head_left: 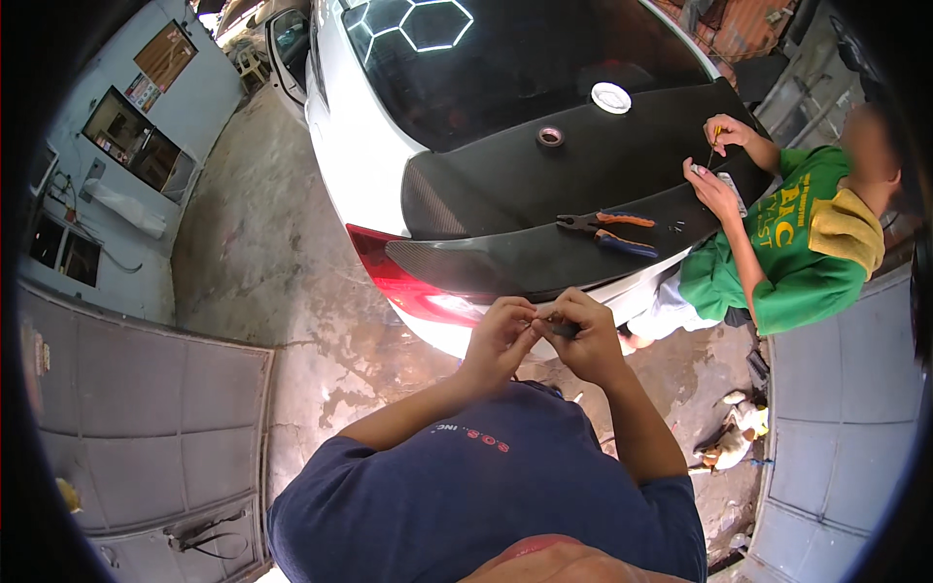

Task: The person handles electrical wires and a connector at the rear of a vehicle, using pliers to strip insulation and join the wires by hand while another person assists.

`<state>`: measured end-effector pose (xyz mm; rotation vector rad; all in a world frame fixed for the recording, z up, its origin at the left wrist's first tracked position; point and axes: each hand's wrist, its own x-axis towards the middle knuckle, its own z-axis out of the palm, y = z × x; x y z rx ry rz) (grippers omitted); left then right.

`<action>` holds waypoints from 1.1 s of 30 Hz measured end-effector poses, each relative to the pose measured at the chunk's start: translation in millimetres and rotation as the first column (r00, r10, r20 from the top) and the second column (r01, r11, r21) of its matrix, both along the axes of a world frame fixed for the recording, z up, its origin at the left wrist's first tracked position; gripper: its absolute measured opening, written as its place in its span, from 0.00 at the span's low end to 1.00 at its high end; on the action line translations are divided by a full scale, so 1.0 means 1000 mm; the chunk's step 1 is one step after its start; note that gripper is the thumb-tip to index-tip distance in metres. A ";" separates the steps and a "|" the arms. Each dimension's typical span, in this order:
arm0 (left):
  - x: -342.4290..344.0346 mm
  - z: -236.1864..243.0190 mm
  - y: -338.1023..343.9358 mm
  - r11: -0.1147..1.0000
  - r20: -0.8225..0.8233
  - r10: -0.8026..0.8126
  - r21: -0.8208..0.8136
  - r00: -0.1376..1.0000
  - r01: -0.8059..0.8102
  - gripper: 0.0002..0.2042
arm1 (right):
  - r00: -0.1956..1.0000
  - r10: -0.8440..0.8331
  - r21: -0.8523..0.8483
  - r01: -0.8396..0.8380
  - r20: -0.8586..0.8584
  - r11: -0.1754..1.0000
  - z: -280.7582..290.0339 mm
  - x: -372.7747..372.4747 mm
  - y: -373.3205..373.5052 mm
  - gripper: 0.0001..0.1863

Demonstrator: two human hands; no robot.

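In front of the white car's rear, my left hand (507, 335) pinches something too small to make out. My right hand (583, 330) grips a small dark object (561, 327), its fingertips meeting those of my left hand. Just beyond them is the dark carbon-patterned trunk lid (466, 194) with a raised spoiler edge. Pliers (607, 233) with orange and blue handles lie on it, along with a dark ring (550, 137) and a white round piece (610, 97).
A co-worker in green (797, 233) at the right holds a thin yellow-handled tool (716, 134) and small pieces. A white-and-brown dog (729, 442) lies on the concrete floor (224, 262). Grey metal gates (146, 428) flank me. An open car door (289, 53) juts out at upper left.
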<state>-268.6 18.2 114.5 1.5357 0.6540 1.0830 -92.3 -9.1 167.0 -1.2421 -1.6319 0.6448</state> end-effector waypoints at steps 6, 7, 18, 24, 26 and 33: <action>-0.002 0.018 0.002 0.996 -0.146 0.047 0.082 0.988 -0.035 0.06 | 0.959 -0.067 -0.249 -0.003 -0.274 0.969 -0.003 -0.009 -0.009 0.13; -0.003 0.017 0.002 0.997 -0.147 0.045 0.075 0.988 -0.035 0.06 | 0.959 -0.069 -0.256 -0.003 -0.274 0.967 -0.006 -0.009 -0.012 0.13; 0.003 0.018 0.016 0.939 0.061 -0.024 -0.341 0.998 0.044 0.06 | 0.923 0.041 -0.160 0.023 0.382 0.987 0.038 0.043 -0.015 0.17; 0.009 0.030 0.014 0.908 0.045 -0.100 -0.404 0.994 0.110 0.08 | 0.818 0.138 -0.139 -0.071 0.559 0.988 0.046 0.054 -0.008 0.11; 0.010 0.034 0.011 0.911 0.030 -0.111 -0.397 0.993 0.113 0.08 | 0.797 0.108 -0.113 -0.050 0.594 0.992 0.046 0.048 -0.006 0.11; 0.010 0.030 0.004 0.970 -0.019 -0.035 -0.242 0.999 0.029 0.04 | 0.777 0.020 -0.038 0.006 0.630 0.999 0.031 0.030 -0.012 0.09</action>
